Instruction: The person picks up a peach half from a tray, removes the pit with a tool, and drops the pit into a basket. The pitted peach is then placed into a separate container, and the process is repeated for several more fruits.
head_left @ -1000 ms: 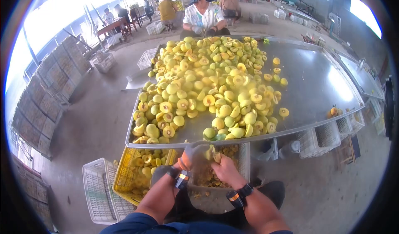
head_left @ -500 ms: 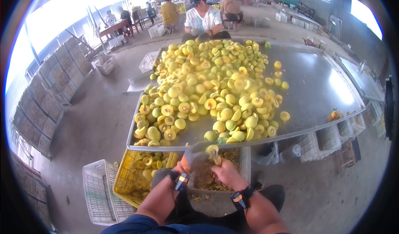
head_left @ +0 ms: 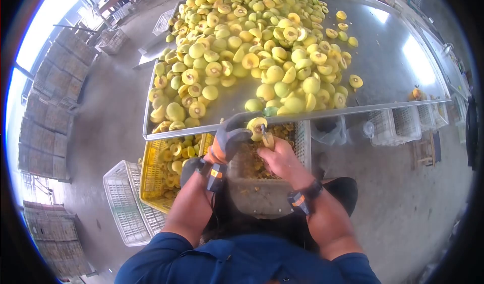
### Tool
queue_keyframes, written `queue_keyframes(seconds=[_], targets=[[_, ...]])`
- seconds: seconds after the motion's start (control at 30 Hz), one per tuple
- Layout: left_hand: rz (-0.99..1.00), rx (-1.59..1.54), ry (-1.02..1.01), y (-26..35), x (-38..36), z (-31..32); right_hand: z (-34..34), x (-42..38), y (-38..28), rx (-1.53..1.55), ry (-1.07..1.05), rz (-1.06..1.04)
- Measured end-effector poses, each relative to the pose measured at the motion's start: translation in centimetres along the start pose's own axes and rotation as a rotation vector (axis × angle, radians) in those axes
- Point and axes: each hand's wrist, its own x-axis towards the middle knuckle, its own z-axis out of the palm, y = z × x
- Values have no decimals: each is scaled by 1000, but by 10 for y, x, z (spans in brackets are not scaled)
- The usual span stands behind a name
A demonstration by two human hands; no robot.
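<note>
My left hand (head_left: 229,137), in a grey glove with an orange cuff, grips a peach half (head_left: 254,126) at the table's near edge. Its cut face is turned toward my right hand (head_left: 282,158), which is bare and closed around a pitting tool with a wooden handle (head_left: 268,141). The tool's short metal tip lies against the cut face. Beyond my hands, halved yellow-green peaches (head_left: 242,42) are heaped on the metal table (head_left: 373,77). Below my hands stands a white crate (head_left: 304,148) with brown pits and scraps in it.
A yellow crate (head_left: 147,175) holding peach halves stands left of my knees, beside white crates (head_left: 121,208). More white crates (head_left: 396,125) sit under the table's right side. Stacked crates (head_left: 50,97) line the left. The table's raised metal rim (head_left: 196,131) runs just ahead of my hands.
My view has tilted down, so the people at the back are mostly out of sight. The tool's tip now shows at the peach half's cut face.
</note>
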Motion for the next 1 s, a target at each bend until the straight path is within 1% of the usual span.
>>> queue_keyframes(seconds=[0.07,0.1,0.13,0.17,0.27,0.33,0.37,0.43,0.57,0.67,0.77,0.87,0.97,1.0], targets=[[-6,33,4,4,0,2,0,5,8,-94,38,-95],[-9,50,7,5,0,2,0,5,9,-89,34,-88],[-48,-38,18,2,0,-1,1,5,10,-84,30,-83],[-52,-30,24,1,1,-1,1,6,11,-79,26,-79],[-50,30,44,3,-3,2,1,1,-4,5,-35,162],[-12,117,52,8,-3,7,5,8,12,-80,64,-107],[-28,88,63,8,-3,8,7,10,19,-123,113,-240],[-65,27,87,4,-3,8,8,8,14,-126,124,-231],[-20,-51,57,-1,-3,5,7,8,10,-100,142,-268],[-11,-60,56,-1,-3,5,3,8,10,-179,108,-192],[-29,-9,62,2,-4,6,3,4,2,-114,41,-166],[-69,3,54,4,-5,6,0,3,1,121,-80,219],[-45,-8,39,5,-6,8,-1,8,14,270,-104,293],[-34,-35,32,3,-6,7,1,9,19,107,-43,139]])
